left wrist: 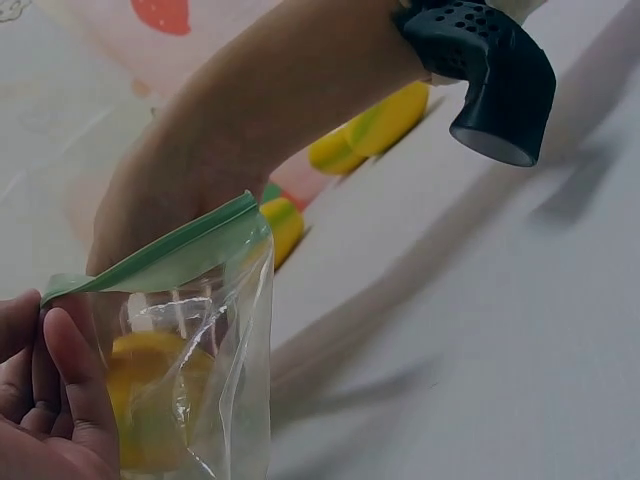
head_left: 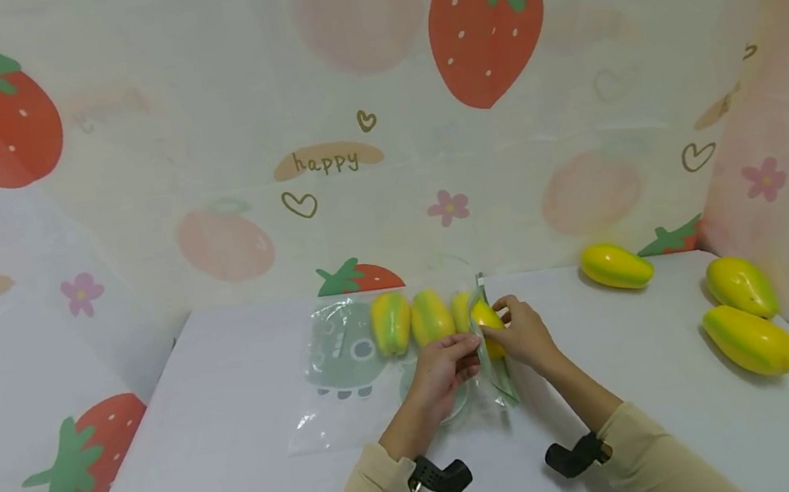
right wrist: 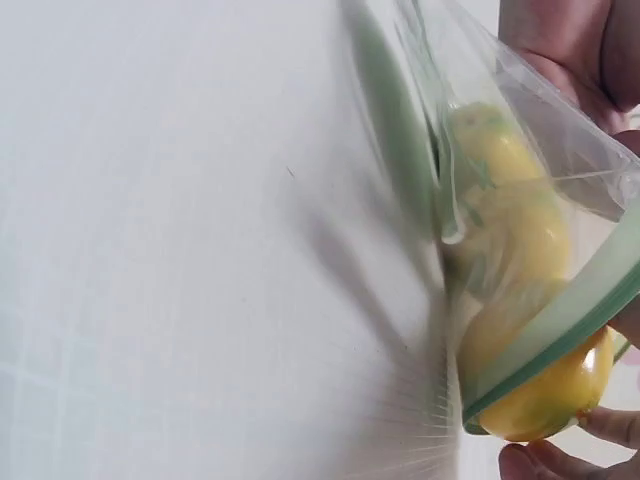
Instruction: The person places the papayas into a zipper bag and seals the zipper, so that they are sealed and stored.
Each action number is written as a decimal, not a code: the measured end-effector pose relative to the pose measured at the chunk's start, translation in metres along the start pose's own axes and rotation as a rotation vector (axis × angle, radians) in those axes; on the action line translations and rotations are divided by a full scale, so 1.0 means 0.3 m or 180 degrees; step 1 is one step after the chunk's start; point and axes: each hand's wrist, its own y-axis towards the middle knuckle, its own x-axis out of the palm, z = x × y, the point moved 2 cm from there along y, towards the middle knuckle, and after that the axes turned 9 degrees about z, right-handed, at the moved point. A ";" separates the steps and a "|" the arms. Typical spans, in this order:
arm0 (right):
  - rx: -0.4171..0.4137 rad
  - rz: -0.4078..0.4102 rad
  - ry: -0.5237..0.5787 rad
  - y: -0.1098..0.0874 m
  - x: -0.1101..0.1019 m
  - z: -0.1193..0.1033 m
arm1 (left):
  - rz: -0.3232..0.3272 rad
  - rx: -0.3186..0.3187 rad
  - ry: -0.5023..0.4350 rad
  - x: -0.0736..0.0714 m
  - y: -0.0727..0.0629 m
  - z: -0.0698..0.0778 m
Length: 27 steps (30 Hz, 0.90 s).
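A clear zip bag (head_left: 317, 425) with a green cartoon face lies on the table, its green-edged mouth raised toward the right. My left hand (head_left: 436, 379) pinches the mouth's edge between thumb and fingers, as the left wrist view also shows at the green zip strip (left wrist: 170, 245). At the opening my right hand (head_left: 528, 336) holds a yellow-green papaya (right wrist: 565, 395) by its outer end; the fruit is partly inside the mouth. Further in lie three more, a left papaya (head_left: 392, 326), a middle papaya (head_left: 431, 316) and a partly hidden papaya (head_left: 460, 310).
At the right of the white table (head_left: 202, 441), a papaya (head_left: 617, 266) lies by the back wall. Two others, an upper papaya (head_left: 741, 287) and a lower papaya (head_left: 750, 340), lie together near the right edge. Strawberry-print cloth (head_left: 374, 97) encloses the back and sides.
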 end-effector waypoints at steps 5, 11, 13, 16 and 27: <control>0.0134 -0.0101 0.0109 -0.005 0.006 0.010 | -0.0020 -0.0033 0.0014 -0.003 0.003 -0.005; 0.0308 -0.0202 0.0539 -0.018 0.020 0.007 | -0.0057 -0.0031 0.0016 -0.010 0.007 -0.005; 0.0305 -0.0172 0.0639 -0.017 0.027 0.008 | -0.0074 -0.0033 0.0012 -0.011 0.008 -0.004; 0.0257 -0.0128 0.0773 -0.011 0.036 0.011 | -0.0102 -0.0041 0.0028 -0.013 0.008 -0.002; -0.0186 -0.0701 0.1087 0.012 0.078 0.012 | -0.0209 -0.0062 0.0071 -0.018 0.009 -0.001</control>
